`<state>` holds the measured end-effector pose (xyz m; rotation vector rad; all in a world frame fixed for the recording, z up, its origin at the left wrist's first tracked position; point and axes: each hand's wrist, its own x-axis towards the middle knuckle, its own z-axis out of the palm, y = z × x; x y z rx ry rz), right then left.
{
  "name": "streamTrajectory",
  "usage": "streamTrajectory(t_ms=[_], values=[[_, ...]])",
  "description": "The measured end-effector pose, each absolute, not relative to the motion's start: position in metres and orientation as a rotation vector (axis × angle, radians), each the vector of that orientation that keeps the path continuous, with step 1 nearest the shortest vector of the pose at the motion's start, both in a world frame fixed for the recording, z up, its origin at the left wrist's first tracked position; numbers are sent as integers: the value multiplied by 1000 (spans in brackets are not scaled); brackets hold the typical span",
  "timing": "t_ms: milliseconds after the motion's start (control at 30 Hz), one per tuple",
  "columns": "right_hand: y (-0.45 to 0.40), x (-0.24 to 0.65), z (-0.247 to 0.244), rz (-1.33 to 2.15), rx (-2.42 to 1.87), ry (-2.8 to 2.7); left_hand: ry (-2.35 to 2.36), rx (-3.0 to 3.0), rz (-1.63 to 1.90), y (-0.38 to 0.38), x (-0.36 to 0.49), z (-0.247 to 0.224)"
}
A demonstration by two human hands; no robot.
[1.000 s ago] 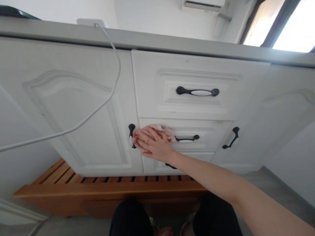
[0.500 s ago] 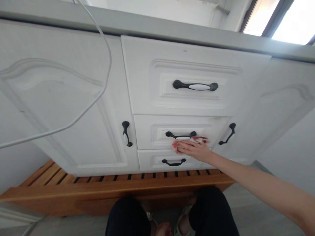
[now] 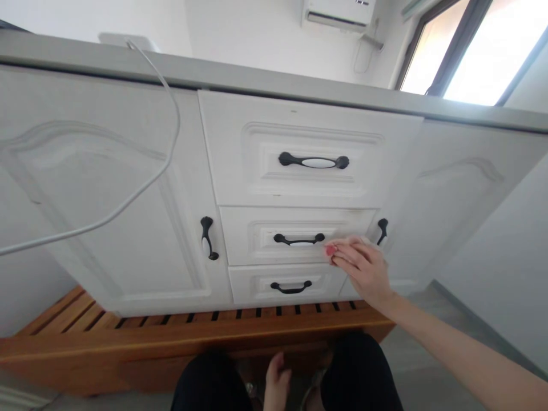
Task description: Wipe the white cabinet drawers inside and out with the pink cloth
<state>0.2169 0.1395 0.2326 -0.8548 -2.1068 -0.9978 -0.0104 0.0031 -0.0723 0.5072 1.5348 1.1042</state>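
My right hand point(image 3: 366, 273) is closed on a pale cloth with red-pink patches point(image 3: 331, 250), pressed to the right side of the middle drawer point(image 3: 257, 251). Just left of the cloth is that drawer's dark handle with a white inlay point(image 3: 298, 241). The hand partly covers the edge between the drawer and the right cabinet door, near the door's handle point(image 3: 382, 229). Low between my knees, my left hand point(image 3: 277, 381) hangs with its thumb apart and nothing visible in it; part of it is blurred.
Above is the top drawer point(image 3: 308, 137), below the bottom drawer point(image 3: 252, 285). A white cable point(image 3: 124, 205) hangs across the left door point(image 3: 107, 182) from the countertop point(image 3: 257, 76). A slatted wooden platform point(image 3: 171, 331) runs along the cabinet's base, before my knees.
My right hand and the cloth have moved right, from below the middle drawer's handle to its right side. My left hand has risen between my knees. The view has tilted up.
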Motion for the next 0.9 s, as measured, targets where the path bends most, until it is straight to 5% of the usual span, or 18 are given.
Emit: streamTrajectory(t_ms=[100, 267, 667, 900], values=[[141, 141, 263, -977, -676, -2139, 1486, 951, 1452, 33, 4, -14], [170, 68, 275, -992, -714, -2434, 1391, 1213, 1503, 61, 33, 56], [216, 188, 259, -1120, -412, -2284, 1442, 1061, 1446, 35, -2, 4], [216, 259, 215, -1038, -974, -2107, 1229, 584, 1434, 62, -3, 41]])
